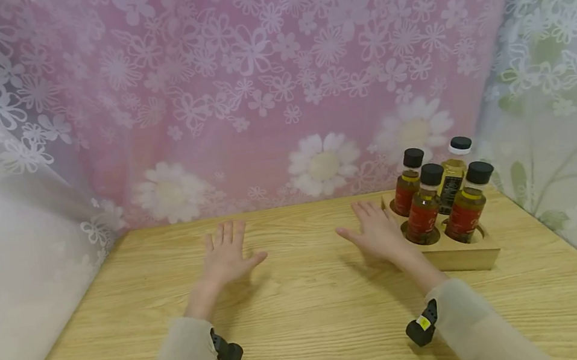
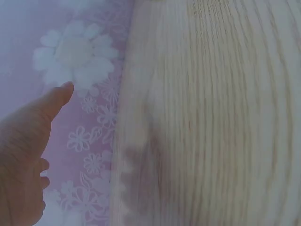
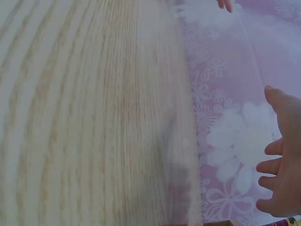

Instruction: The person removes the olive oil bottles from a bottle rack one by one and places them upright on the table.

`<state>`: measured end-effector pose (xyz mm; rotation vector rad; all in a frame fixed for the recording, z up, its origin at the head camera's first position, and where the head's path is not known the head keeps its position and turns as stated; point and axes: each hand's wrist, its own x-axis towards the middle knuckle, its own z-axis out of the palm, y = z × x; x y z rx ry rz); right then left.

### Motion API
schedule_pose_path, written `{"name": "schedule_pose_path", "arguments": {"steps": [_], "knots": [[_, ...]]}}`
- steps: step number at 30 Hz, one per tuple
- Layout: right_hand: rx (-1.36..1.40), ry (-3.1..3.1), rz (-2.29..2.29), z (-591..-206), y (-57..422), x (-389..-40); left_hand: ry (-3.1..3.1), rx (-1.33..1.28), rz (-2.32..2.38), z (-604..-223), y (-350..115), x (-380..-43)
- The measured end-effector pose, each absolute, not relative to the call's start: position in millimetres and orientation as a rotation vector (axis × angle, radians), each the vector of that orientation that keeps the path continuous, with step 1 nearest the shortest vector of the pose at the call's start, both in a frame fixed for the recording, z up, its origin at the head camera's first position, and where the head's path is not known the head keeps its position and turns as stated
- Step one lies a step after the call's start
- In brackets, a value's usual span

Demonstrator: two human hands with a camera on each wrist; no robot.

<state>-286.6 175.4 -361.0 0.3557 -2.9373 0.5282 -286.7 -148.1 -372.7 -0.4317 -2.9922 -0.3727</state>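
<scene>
My left hand (image 1: pixel 226 260) is held over the left half of the wooden table (image 1: pixel 296 325), fingers straight and spread, nothing in it. In the left wrist view its thumb (image 2: pixel 59 100) points out over the backdrop, with a soft hand shadow on the wood. My right hand (image 1: pixel 378 234), likewise spread with nothing in it, is just left of a wooden bottle holder (image 1: pixel 463 261) and overlaps its left side in the head view. Several bottles stand upright in the holder's round holes: dark red-labelled ones such as the front bottle (image 1: pixel 422 218), and a pale yellow bottle (image 1: pixel 451 180) behind.
A pink flowered cloth (image 1: pixel 258 117) hangs along the table's back edge. White flowered curtains close in on the left side (image 1: pixel 17 240) and the right side (image 1: pixel 576 124). Black wrist cameras sit on the left wrist (image 1: pixel 228 351) and right wrist (image 1: pixel 423 326).
</scene>
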Motion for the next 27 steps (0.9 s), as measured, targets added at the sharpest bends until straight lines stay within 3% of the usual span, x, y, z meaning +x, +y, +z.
{"name": "schedule_pose_path", "arguments": {"steps": [13, 27], "knots": [[0.494, -2.821, 1.050, -352.2, 198.4, -259.3, -2.951, -0.484, -0.777, -357.5, -111.9, -278.8], [0.456, -2.794, 1.234, -332.9, 251.9, -217.4, -2.929, -0.533, -0.982, -354.3, -60.9, -268.9]]}}
